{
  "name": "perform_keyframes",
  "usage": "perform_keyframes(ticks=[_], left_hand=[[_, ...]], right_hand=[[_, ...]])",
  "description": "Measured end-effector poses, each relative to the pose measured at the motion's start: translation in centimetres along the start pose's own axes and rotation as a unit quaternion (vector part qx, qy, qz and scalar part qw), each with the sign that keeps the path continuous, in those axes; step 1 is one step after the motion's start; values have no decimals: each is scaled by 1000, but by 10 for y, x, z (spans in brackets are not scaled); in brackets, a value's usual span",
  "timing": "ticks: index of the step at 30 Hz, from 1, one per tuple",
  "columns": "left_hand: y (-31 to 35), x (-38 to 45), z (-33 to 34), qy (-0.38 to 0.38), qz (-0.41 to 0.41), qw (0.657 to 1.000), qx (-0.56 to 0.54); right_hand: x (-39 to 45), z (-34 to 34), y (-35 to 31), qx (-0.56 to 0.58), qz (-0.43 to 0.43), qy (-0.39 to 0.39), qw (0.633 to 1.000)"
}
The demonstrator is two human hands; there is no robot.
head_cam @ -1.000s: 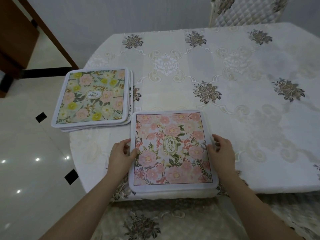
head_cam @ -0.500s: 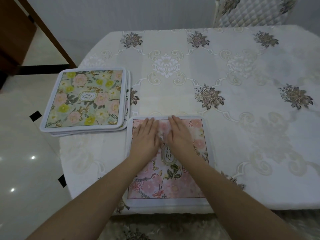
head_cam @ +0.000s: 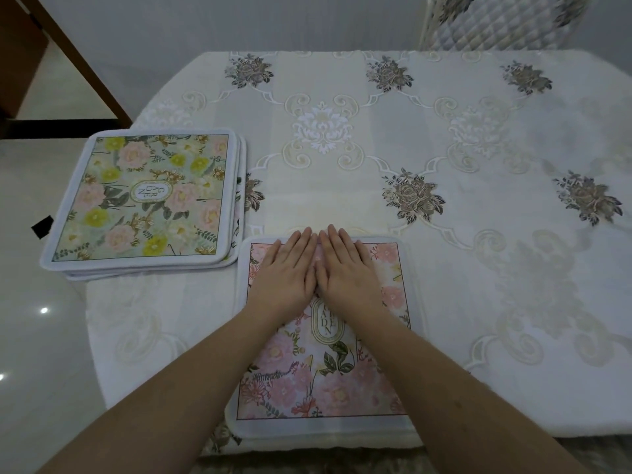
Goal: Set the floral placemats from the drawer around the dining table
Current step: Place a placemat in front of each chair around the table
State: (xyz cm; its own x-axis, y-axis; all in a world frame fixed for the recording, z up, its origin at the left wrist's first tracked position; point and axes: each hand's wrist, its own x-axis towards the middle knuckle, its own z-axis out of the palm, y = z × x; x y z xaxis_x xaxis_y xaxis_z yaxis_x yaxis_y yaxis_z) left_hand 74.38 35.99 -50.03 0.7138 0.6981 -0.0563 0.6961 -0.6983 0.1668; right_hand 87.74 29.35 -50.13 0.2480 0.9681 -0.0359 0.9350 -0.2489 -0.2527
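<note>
A pink floral placemat (head_cam: 318,378) with a white border lies flat at the table's near edge. My left hand (head_cam: 289,271) and my right hand (head_cam: 345,268) rest palm down, side by side, on its far half, fingers straight and close together, holding nothing. A stack of floral placemats (head_cam: 140,200), the top one green and yellow, sits at the table's left edge, apart from both hands.
The dining table (head_cam: 444,200) wears a white embroidered cloth with grey flower motifs. A quilted chair back (head_cam: 496,22) stands at the far side. At the left lie a glossy tiled floor (head_cam: 37,336) and dark wooden furniture (head_cam: 20,56).
My hands left the pink placemat's side edges, came together on its middle, then slid forward to its far half. The placemat now lies flat on the table.
</note>
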Motion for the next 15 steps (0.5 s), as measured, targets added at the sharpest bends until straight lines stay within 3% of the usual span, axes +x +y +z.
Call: perform_keyframes(ticks=[15], left_hand=[[-31,-13,-9,-9,-67,998,-8]], right_hand=[[-16,-17,44,-11,86,5,996]])
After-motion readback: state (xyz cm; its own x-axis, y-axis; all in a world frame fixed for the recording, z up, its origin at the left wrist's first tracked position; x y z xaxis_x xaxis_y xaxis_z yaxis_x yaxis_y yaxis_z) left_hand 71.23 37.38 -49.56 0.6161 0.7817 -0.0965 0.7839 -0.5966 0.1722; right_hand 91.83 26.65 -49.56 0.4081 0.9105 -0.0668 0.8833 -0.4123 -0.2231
